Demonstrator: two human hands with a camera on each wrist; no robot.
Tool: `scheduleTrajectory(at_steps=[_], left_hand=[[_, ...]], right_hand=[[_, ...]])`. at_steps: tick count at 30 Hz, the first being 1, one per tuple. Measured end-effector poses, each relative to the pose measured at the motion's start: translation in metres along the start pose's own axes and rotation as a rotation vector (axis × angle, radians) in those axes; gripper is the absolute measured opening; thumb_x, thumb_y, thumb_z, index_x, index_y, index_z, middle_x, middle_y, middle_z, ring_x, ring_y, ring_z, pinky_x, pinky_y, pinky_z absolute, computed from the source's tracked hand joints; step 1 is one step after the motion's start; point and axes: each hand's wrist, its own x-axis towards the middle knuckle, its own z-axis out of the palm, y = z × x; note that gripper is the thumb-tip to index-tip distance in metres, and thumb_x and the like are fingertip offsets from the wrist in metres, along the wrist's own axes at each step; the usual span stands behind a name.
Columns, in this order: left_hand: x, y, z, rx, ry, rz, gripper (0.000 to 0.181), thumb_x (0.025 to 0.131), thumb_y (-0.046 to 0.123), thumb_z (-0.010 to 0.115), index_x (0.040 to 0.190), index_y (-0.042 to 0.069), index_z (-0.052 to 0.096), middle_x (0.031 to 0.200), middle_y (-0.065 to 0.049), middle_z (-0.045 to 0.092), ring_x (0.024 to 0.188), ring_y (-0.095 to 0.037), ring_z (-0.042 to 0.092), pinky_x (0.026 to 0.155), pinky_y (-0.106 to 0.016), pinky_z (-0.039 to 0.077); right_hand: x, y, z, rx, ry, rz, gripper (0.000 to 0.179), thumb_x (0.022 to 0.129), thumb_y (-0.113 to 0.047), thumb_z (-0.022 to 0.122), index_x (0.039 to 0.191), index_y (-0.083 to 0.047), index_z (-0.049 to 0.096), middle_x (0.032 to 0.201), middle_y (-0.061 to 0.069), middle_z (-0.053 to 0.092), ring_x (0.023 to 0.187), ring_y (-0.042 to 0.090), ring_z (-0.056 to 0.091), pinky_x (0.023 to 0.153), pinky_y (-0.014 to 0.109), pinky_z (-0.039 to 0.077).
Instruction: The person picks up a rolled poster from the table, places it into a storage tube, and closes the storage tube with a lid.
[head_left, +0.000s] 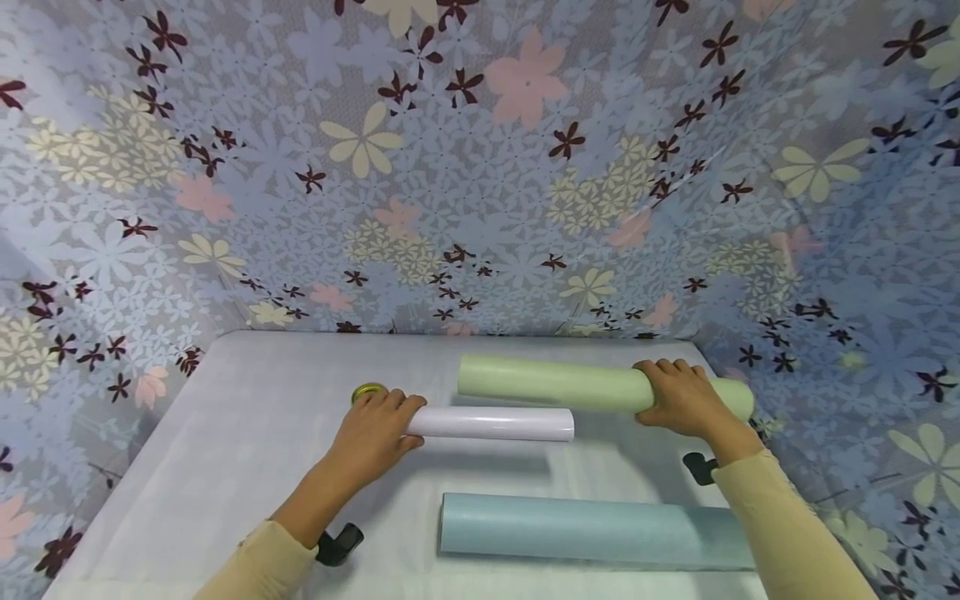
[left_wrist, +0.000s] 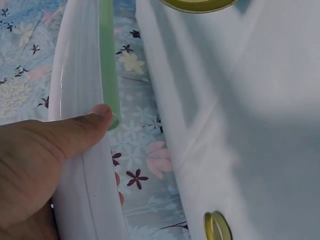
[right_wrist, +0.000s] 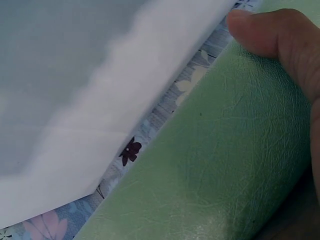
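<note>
My left hand (head_left: pixel 380 429) grips the left end of a glossy white roll (head_left: pixel 495 423), its thumb lying along the side in the left wrist view. The white roll is held level, with a shadow below it on the table. A longer pale green roll (head_left: pixel 555 383) is gripped near its right end by my right hand (head_left: pixel 678 396). Its surface looks finely creased like leatherette (right_wrist: pixel 200 150) in the right wrist view. Nearer to me, a light blue roll (head_left: pixel 570 529) lies across the table, its right part behind my right sleeve.
A gold ring-like object (head_left: pixel 366 389) sits just beyond my left hand. The left wrist view shows a smaller gold ring (left_wrist: pixel 217 227) too. A white cloth covers the table (head_left: pixel 247 417). Flower-patterned fabric (head_left: pixel 465 208) rises behind it and at both sides.
</note>
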Motion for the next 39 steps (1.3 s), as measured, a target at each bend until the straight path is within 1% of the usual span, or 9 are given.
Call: scheduleTrajectory(at_steps=[5, 11, 17, 21, 25, 32, 36, 39], left_hand=[[-0.006, -0.006, -0.008, -0.004, 0.042, 0.018, 0.050, 0.072, 0.036, 0.080, 0.114, 0.018, 0.060, 0.102, -0.004, 0.066, 0.101, -0.024, 0.060, 0.089, -0.044, 0.045], [-0.014, -0.013, -0.021, 0.017, 0.056, 0.013, 0.050, 0.072, 0.037, 0.079, 0.115, 0.019, 0.061, 0.105, -0.003, 0.065, 0.104, -0.024, 0.060, 0.082, -0.042, 0.045], [-0.021, -0.020, -0.031, 0.028, 0.053, -0.002, 0.050, 0.073, 0.038, 0.078, 0.115, 0.018, 0.060, 0.114, -0.002, 0.065, 0.104, -0.024, 0.060, 0.083, -0.042, 0.045], [-0.026, -0.024, -0.036, 0.030, 0.047, -0.006, 0.052, 0.072, 0.038, 0.078, 0.116, 0.017, 0.060, 0.115, -0.003, 0.065, 0.100, -0.024, 0.060, 0.084, -0.042, 0.045], [-0.031, -0.028, -0.042, 0.028, 0.040, -0.007, 0.055, 0.073, 0.039, 0.078, 0.120, 0.017, 0.058, 0.115, -0.005, 0.065, 0.100, -0.025, 0.060, 0.084, -0.043, 0.045], [-0.040, -0.040, -0.053, 0.039, 0.033, -0.015, 0.056, 0.073, 0.038, 0.078, 0.121, 0.019, 0.057, 0.107, -0.005, 0.065, 0.097, -0.024, 0.059, 0.083, -0.044, 0.044], [-0.046, -0.045, -0.060, 0.029, 0.033, -0.027, 0.055, 0.073, 0.037, 0.078, 0.121, 0.018, 0.058, 0.106, -0.004, 0.065, 0.096, -0.024, 0.058, 0.083, -0.045, 0.044], [-0.050, -0.048, -0.063, 0.029, 0.045, -0.024, 0.054, 0.072, 0.036, 0.079, 0.119, 0.017, 0.059, 0.105, -0.004, 0.065, 0.096, -0.024, 0.058, 0.082, -0.044, 0.044]], right_hand=[[-0.003, -0.002, -0.007, 0.006, 0.024, -0.016, 0.076, 0.066, -0.038, 0.081, 0.129, -0.012, 0.049, 0.117, 0.018, 0.059, 0.103, 0.040, 0.053, 0.079, 0.056, 0.037], [-0.005, -0.005, -0.011, 0.002, 0.044, -0.017, 0.077, 0.064, -0.039, 0.082, 0.129, -0.012, 0.049, 0.118, 0.019, 0.059, 0.104, 0.041, 0.052, 0.082, 0.059, 0.037], [-0.007, -0.007, -0.017, 0.000, 0.075, -0.018, 0.078, 0.063, -0.037, 0.083, 0.129, -0.012, 0.050, 0.119, 0.020, 0.060, 0.105, 0.042, 0.052, 0.083, 0.059, 0.037], [-0.009, -0.009, -0.022, -0.003, 0.082, -0.013, 0.079, 0.063, -0.038, 0.083, 0.129, -0.012, 0.049, 0.119, 0.020, 0.060, 0.105, 0.043, 0.051, 0.082, 0.058, 0.037], [-0.012, -0.009, -0.025, -0.004, 0.086, -0.017, 0.079, 0.063, -0.038, 0.083, 0.129, -0.012, 0.049, 0.118, 0.020, 0.059, 0.105, 0.042, 0.051, 0.081, 0.057, 0.037], [-0.017, -0.008, -0.031, 0.012, 0.098, -0.021, 0.078, 0.063, -0.035, 0.083, 0.129, -0.011, 0.048, 0.118, 0.021, 0.058, 0.105, 0.043, 0.051, 0.081, 0.058, 0.036], [-0.019, -0.009, -0.034, 0.009, 0.102, -0.017, 0.078, 0.064, -0.035, 0.083, 0.129, -0.011, 0.048, 0.118, 0.022, 0.058, 0.105, 0.044, 0.050, 0.081, 0.058, 0.036], [-0.020, -0.009, -0.035, -0.005, 0.102, -0.012, 0.079, 0.063, -0.036, 0.083, 0.129, -0.010, 0.048, 0.118, 0.023, 0.058, 0.105, 0.044, 0.050, 0.080, 0.058, 0.036]])
